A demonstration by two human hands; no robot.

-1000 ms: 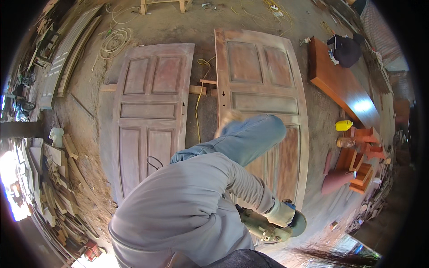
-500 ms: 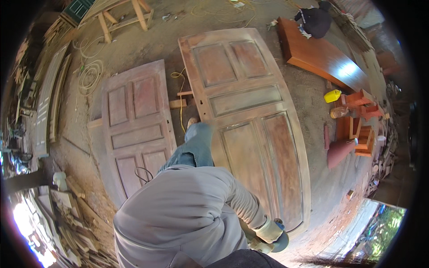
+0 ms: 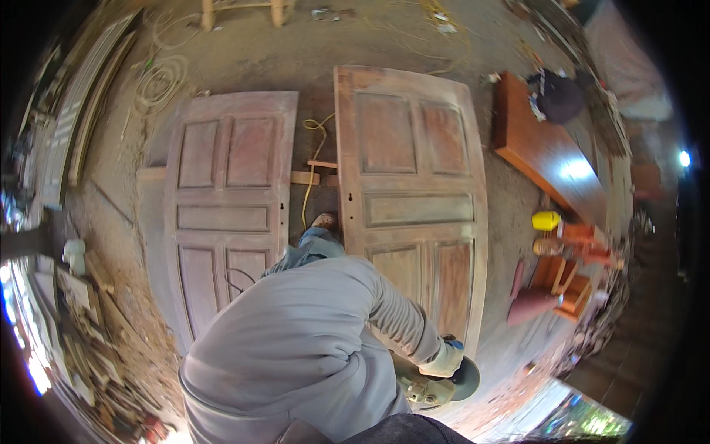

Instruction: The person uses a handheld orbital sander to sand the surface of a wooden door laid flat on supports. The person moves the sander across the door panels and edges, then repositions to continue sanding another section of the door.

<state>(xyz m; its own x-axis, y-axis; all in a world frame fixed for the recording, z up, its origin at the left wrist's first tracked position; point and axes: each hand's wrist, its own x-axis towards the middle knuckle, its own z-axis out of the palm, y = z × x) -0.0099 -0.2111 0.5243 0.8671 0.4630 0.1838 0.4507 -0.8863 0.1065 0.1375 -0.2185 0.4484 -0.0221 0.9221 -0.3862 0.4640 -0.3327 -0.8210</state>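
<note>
Head view, cream-gloved left hand (image 3: 441, 362), apparently, clasped on a greenish metal power tool (image 3: 427, 390) with dark round disc (image 3: 467, 381), near the lower end of 1 brown panelled wooden door (image 3: 418, 209), right hand hidden.

Pretty dusty brown floor (image 3: 244, 55) tbh, edged on the left by heaped wood offcuts (image 3: 85, 337). A pale hose (image 3: 148, 89) is coiled farther up, a wooden trestle (image 3: 277, 10) is cropped at the top, and white glare (image 3: 575, 169) is reflected off a glossy wooden slab (image 3: 543, 140).
</note>
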